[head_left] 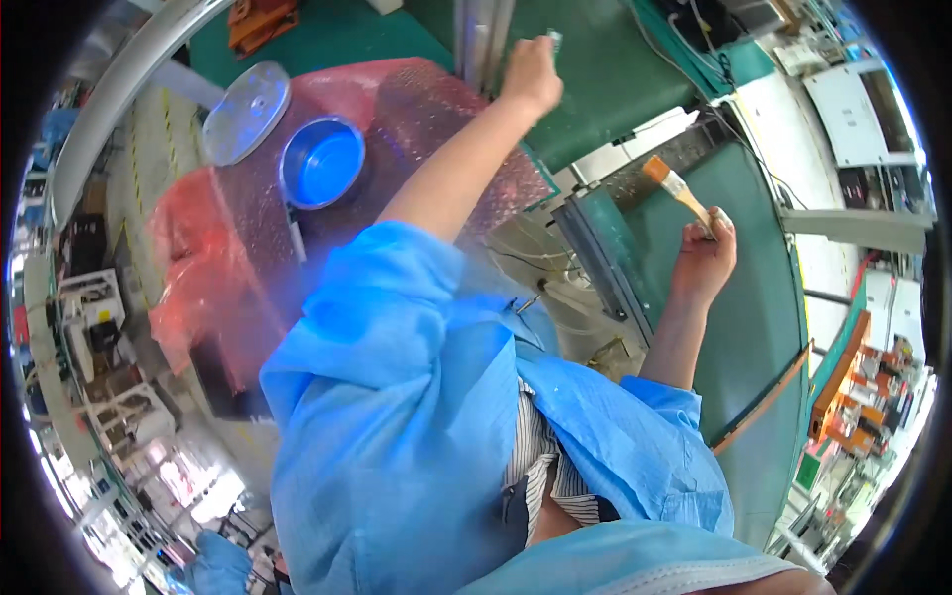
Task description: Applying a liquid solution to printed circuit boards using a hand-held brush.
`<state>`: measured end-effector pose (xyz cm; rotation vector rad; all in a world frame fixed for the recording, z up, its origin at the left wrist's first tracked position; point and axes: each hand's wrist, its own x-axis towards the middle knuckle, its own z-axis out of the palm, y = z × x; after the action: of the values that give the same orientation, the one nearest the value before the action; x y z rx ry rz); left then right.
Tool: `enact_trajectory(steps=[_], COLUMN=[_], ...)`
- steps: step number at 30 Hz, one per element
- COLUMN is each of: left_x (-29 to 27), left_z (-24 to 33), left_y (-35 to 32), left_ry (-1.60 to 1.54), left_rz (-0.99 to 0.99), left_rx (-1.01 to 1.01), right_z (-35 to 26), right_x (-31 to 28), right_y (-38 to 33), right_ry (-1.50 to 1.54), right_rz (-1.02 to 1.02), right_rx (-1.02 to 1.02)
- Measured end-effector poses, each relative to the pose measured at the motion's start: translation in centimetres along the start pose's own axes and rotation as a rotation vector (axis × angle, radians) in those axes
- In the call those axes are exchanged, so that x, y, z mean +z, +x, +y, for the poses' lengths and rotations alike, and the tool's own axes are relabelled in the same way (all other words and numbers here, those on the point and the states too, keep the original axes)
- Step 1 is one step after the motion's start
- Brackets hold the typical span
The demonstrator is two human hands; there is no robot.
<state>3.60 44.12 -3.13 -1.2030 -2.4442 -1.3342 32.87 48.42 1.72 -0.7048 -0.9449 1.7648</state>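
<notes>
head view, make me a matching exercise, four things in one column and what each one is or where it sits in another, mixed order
Things:
1. brush
2. round bowl
3. round lid
4. bubble wrap

Descriptions:
A. flat and grey, lying left of the bowl
B. red, draped under the bowl and lid
C. blue inside, sitting on the wrap
D. wooden handle, gripped in the right hand

Pairs: 1-D, 2-C, 3-A, 4-B

The left hand is raised, its fingers pinching a small pale thing too small to identify.

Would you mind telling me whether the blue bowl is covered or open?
Open: the blue bowl shows its bare inside, and the round metal lid lies beside it on the pink bubble wrap.
</notes>
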Motion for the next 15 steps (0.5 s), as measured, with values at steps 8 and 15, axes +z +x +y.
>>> enact_trajectory(steps=[8, 15], left_x=[-19.3, -31.8], left_z=[-1.8, -6.4], left_y=[-16.7, -22.0], left_ry=[0.083, 0.272], left_rz=[-0.213, -0.086], left_rx=[0.286, -0.497], right_z=[2.9, 6.5], right_x=[2.1, 9.0], right_y=[1.0, -1.9], right_ry=[0.109, 0.085], right_rz=[-0.146, -0.310], right_rx=[0.138, 0.254])
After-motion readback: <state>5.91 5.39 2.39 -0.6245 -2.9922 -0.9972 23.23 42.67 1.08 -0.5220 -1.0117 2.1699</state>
